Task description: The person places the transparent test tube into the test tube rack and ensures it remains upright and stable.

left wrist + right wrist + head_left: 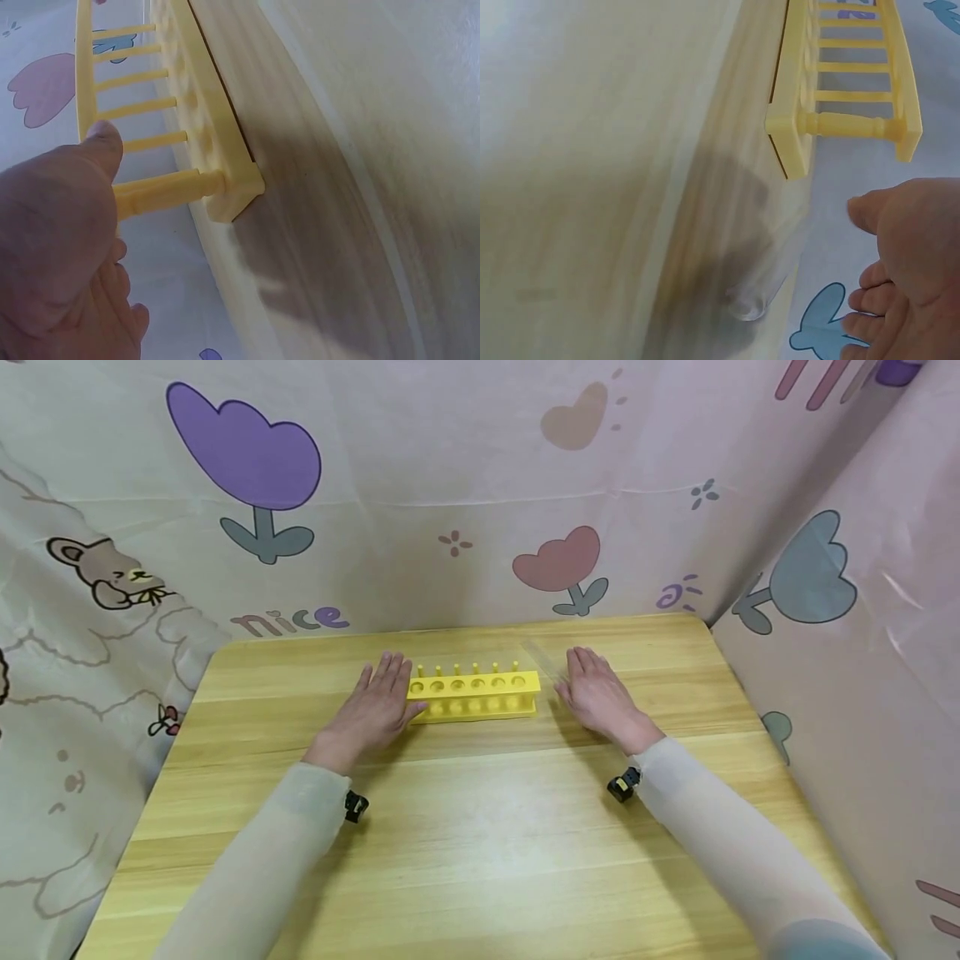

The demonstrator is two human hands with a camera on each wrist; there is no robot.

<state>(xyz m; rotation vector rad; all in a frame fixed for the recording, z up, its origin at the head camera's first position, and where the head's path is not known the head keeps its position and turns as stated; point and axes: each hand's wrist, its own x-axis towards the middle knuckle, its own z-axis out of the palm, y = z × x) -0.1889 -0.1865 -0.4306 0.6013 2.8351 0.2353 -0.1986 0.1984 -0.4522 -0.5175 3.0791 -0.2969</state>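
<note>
A yellow test tube rack (474,685) stands upright on the table, with a row of round holes and a row of pegs behind them. My left hand (375,703) is at its left end, fingers straight. In the left wrist view the thumb (105,139) lies against the rack's upper bar. Right of the rack, a clear test tube (543,660) lies slantwise on the wood; its rounded end (748,304) shows faintly in the right wrist view. My right hand (600,697) is beside the tube with nothing in its grasp; whether it touches the tube is hard to tell.
The light wooden table (465,843) reaches back to a patterned cloth (420,460), which also hangs along both sides. A small black device (356,807) sits at the left wrist, another black device (623,785) at the right.
</note>
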